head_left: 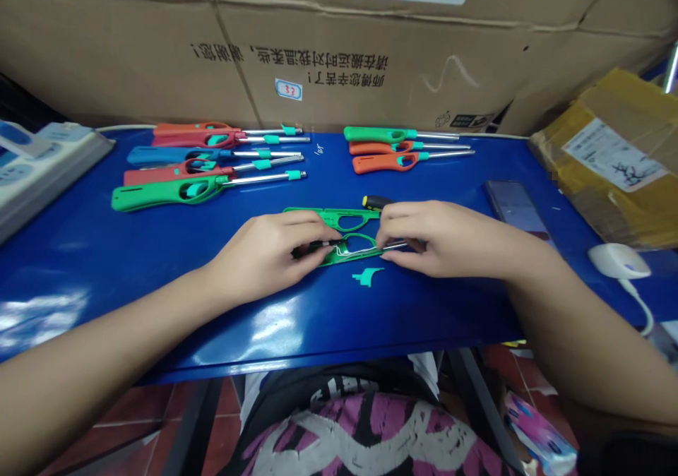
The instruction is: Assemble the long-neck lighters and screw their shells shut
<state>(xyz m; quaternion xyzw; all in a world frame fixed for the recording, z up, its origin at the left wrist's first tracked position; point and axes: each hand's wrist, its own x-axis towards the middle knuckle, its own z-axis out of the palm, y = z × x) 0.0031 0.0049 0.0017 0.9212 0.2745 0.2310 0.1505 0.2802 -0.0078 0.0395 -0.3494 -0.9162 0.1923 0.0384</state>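
Observation:
Over the middle of the blue table, my left hand [270, 250] is closed on a small black part [306, 249], most of it hidden by the fingers. Below those fingers lies an open green lighter shell half [352, 256] with a thin white wire in it. My right hand [424, 239] pinches the slim metal tube [396, 246] at the shell's right end. Just behind, a second green shell half [331, 217] rests flat. A loose teal trigger [366, 276] lies in front of both hands. Partly behind my right hand is a black and yellow screwdriver [377, 202].
Several long-nosed lighters [169, 192] lie at the back left, and three more [384, 162] at the back right. A phone [516, 207], a white charger [619, 260] and a taped parcel [609, 158] are at right. A power strip [47, 169] stands left; a large carton [159, 52] walls the back.

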